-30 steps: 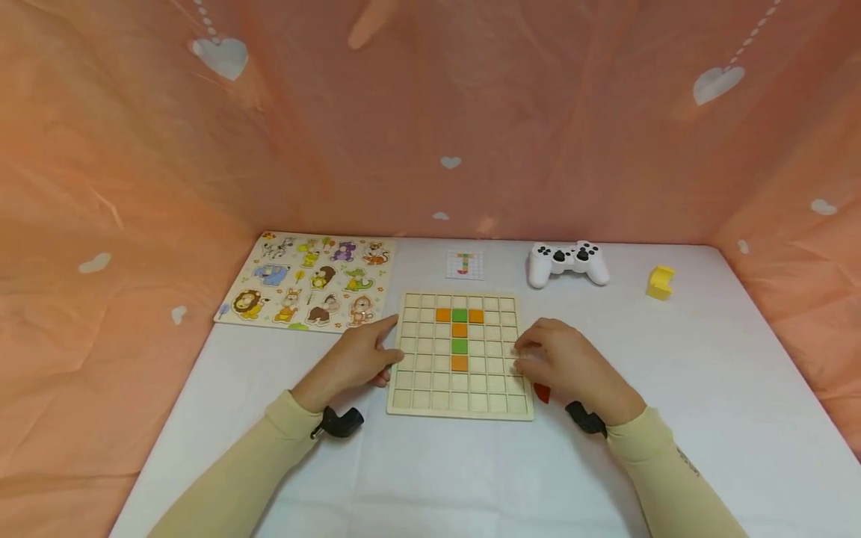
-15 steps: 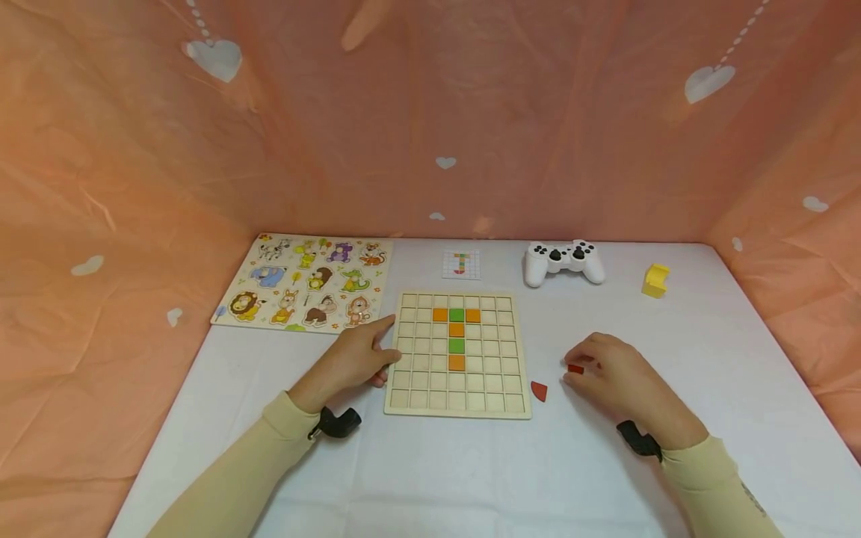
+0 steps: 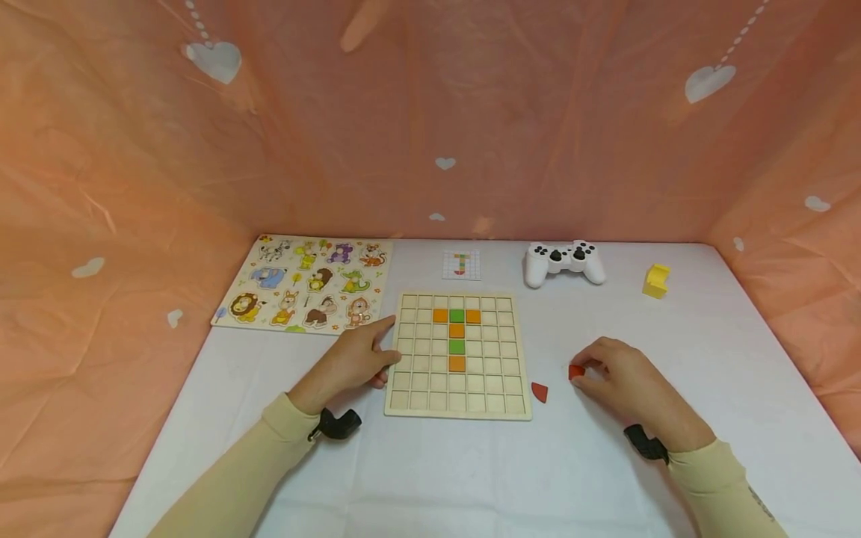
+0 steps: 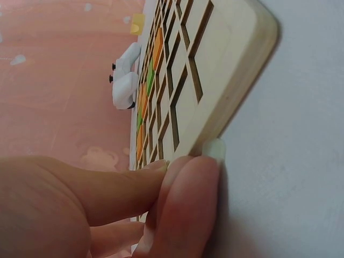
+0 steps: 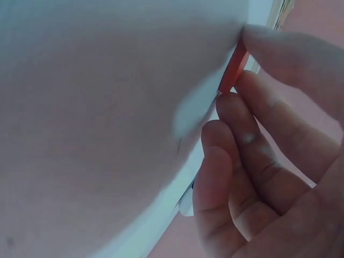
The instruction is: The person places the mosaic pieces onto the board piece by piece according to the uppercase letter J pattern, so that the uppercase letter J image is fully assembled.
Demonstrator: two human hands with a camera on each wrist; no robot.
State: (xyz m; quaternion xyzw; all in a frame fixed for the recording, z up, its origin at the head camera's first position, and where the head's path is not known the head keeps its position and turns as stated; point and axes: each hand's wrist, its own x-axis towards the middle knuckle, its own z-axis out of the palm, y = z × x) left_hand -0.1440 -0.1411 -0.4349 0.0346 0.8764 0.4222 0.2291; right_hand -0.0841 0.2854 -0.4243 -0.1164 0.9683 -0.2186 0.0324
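Note:
A square wooden grid board [image 3: 427,403] lies flat on the white table, with orange tiles [image 3: 457,364] and green tiles [image 3: 457,347] set in a T-like pattern. My left hand [image 3: 348,360] holds its left edge, the index finger stretched along the side and the thumb at the rim. In the left wrist view, thumb and curled fingers meet at the board's edge [image 4: 231,97]. To the board's right, my right hand [image 3: 619,377] pinches a small red tile [image 3: 576,372] close over the table. Between that hand and the board lies a red quarter-round tile [image 3: 539,392].
Behind the board is a small pattern card [image 3: 471,270] showing a coloured J-like figure. An animal picture puzzle [image 3: 303,280] lies at the back left. A white game controller [image 3: 565,265] and a yellow block [image 3: 655,281] stand at the back right. Orange cloth surrounds the table.
My right hand has moved from the board's right edge out to the right, and holds a red tile there. The quarter-round tile came into full view. My left hand stays at the board.

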